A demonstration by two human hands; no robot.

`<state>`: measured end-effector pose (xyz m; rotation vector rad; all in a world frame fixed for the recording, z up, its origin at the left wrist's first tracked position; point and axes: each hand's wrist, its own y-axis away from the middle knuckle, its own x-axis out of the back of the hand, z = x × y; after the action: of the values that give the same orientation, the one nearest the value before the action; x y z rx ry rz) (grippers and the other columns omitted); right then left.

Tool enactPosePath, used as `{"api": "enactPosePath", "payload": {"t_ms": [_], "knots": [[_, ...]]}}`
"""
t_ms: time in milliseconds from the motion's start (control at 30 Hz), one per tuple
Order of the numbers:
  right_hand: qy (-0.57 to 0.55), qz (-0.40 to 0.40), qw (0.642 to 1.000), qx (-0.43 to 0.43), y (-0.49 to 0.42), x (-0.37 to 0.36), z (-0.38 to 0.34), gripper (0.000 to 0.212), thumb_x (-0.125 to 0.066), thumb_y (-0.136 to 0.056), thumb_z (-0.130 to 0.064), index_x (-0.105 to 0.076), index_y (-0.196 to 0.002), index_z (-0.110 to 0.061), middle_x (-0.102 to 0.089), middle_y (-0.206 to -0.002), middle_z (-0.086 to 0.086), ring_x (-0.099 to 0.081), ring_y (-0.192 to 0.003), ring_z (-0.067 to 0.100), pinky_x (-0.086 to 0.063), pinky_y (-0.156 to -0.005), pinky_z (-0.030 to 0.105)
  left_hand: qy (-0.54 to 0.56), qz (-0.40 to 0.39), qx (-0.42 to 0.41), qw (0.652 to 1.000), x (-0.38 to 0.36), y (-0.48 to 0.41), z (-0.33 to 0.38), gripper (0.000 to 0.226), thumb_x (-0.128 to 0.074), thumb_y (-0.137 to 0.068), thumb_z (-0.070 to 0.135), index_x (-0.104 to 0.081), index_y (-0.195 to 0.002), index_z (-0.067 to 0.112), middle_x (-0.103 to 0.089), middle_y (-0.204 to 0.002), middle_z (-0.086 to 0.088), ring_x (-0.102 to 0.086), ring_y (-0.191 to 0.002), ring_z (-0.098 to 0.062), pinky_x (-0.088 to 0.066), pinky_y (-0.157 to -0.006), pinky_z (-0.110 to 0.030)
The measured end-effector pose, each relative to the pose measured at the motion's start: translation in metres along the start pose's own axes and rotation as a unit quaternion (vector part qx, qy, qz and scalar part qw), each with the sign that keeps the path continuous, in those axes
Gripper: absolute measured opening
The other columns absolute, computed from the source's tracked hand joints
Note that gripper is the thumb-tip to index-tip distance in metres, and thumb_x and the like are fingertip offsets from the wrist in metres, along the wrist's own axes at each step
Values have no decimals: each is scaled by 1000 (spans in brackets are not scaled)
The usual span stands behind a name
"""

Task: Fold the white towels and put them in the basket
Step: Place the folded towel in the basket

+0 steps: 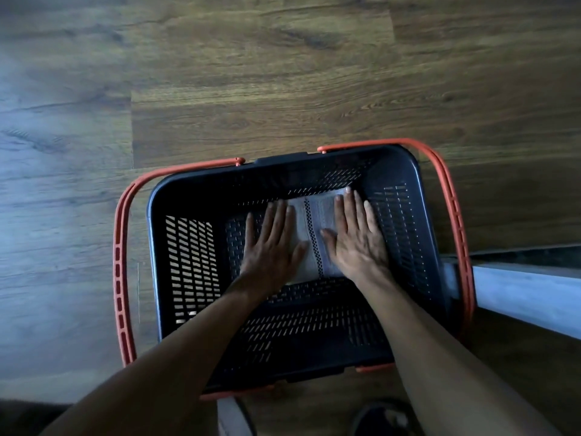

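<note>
Towel (311, 215), white and folded into a neat rectangle, lies flat on the bottom of the basket (283, 160), toward its right half, a little right of the frame's centre. A dark patterned stripe runs along its length between the two hands. The left hand (272, 243) lies spread on the towel's left side, fingers straight and slightly fanned, palm down. The right hand (355, 237) lies the same way on the right side, its fingertips reaching the towel's far edge. Neither hand curls round the cloth; both rest flat on top of it (whether they press hard or only touch, the view does not show). Both bare forearms reach in from the bottom of the frame. The basket is dark plastic with slotted walls and floor, and its two orange handles (121, 272) hang folded down outside the rim on the left and right. It stands on a wooden floor (283, 73). A dark shoe (377, 420) shows at the lower edge, and a pale ledge (528, 294) runs in from the right.
</note>
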<state>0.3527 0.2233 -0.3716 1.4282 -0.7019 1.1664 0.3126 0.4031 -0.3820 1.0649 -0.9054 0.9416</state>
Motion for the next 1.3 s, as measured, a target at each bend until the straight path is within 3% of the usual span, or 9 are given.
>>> {"api": "enactPosePath", "payload": {"t_ms": [167, 300, 400, 500, 567, 667, 1000, 1100, 1300], "knots": [[-23, -22, 999, -18, -2, 2, -4, 82, 29, -83, -53, 12, -147, -3, 23, -152, 16, 14, -145, 26, 7, -118, 41, -37, -17, -25, 999, 4, -6, -5, 73, -14, -98, 57, 3, -151, 9, 8, -159, -9, 10, -146, -25, 6, -115, -57], [-45, -75, 996, -20, 5, 22, -4, 73, 0, -94, -57, 17, -147, -10, 32, -150, 11, 14, -145, 25, 6, -119, 40, -29, -87, -10, 996, 22, -4, -5, 74, -13, -96, 59, 16, -148, 14, 25, -154, -3, 22, -143, -23, 13, -113, -54], [-58, -69, 996, -15, 26, 54, -6, 71, -22, -97, -54, 4, -151, -17, 13, -158, 12, -2, -146, 28, -9, -118, 43, 1, -99, -4, 995, 49, 5, -2, 76, -30, -97, 53, 11, -150, 17, 22, -156, -3, 19, -144, -20, 4, -117, -52], [-79, -72, 993, -45, 51, 96, -6, 60, -34, -97, -48, -21, -148, -18, -22, -154, 10, -32, -136, 28, -28, -108, 44, -3, -92, -10, 996, 87, 16, 4, 63, -36, -97, 47, -20, -149, 17, -5, -160, -5, -4, -147, -20, -15, -116, -45], [-89, -50, 993, -66, 72, 128, -4, 46, -40, -95, -45, -40, -133, -19, -46, -136, 6, -49, -120, 24, -38, -97, 41, -17, -58, -27, 998, 119, 26, 8, 51, -40, -95, 46, -40, -139, 19, -34, -149, -3, -32, -137, -20, -30, -107, -41], [-94, 3, 992, -85, 104, 178, 4, 34, -45, -91, -46, -50, -115, -23, -58, -119, -1, -58, -106, 23, -46, -86, 37, -41, -11, -64, 997, 176, 38, 20, 43, -42, -95, 44, -49, -129, 19, -52, -130, 0, -48, -121, -19, -39, -96, -37], [-217, 150, 948, -176, 246, 317, 35, 45, -51, -75, -55, -60, -106, -24, -62, -110, 1, -57, -110, 25, -42, -95, 36, -80, 146, -198, 966, 346, 123, 102, 38, -47, -88, 45, -56, -111, 18, -61, -114, -5, -59, -107, -29, -47, -84, -39], [-215, 165, 939, -211, 294, 339, 46, 39, -59, -83, -47, -60, -114, -22, -60, -115, 1, -57, -110, 23, -39, -87, 26, -102, 174, -238, 950, 371, 146, 131, 40, -47, -89, 48, -55, -115, 20, -61, -117, -3, -59, -108, -25, -46, -86, -37], [-154, 167, 927, -297, 393, 350, 74, 44, -53, -84, -55, -56, -119, -28, -64, -112, -1, -61, -104, 23, -43, -76, 29, -102, 184, -316, 925, 391, 177, 203, 43, -45, -89, 52, -54, -117, 21, -60, -121, -2, -61, -106, -26, -50, -84, -39]]}}
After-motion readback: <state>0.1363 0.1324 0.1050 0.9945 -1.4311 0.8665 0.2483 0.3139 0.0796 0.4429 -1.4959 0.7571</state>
